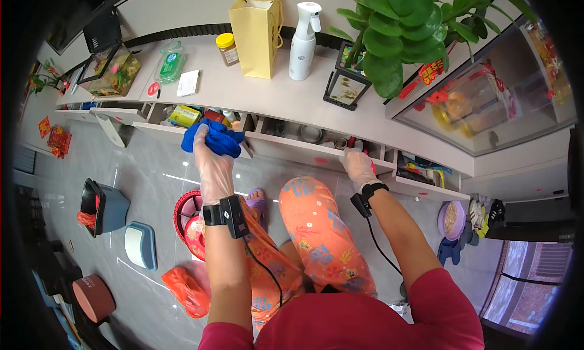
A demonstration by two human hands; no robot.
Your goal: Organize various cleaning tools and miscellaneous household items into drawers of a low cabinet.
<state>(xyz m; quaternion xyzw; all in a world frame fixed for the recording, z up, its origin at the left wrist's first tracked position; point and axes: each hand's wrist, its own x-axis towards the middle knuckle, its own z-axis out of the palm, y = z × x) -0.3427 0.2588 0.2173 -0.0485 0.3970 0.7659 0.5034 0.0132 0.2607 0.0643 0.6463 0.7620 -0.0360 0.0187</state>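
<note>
Paper bag left of spray bottle on counter.

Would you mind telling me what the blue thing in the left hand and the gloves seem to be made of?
The blue cloth looks like soft, matte fabric, possibly microfibre: it bunches into loose folds where the left hand grips it. The gloves on that hand and on the right hand appear to be thin, clear plastic film: they look translucent, wrinkled and faintly glossy.
</note>
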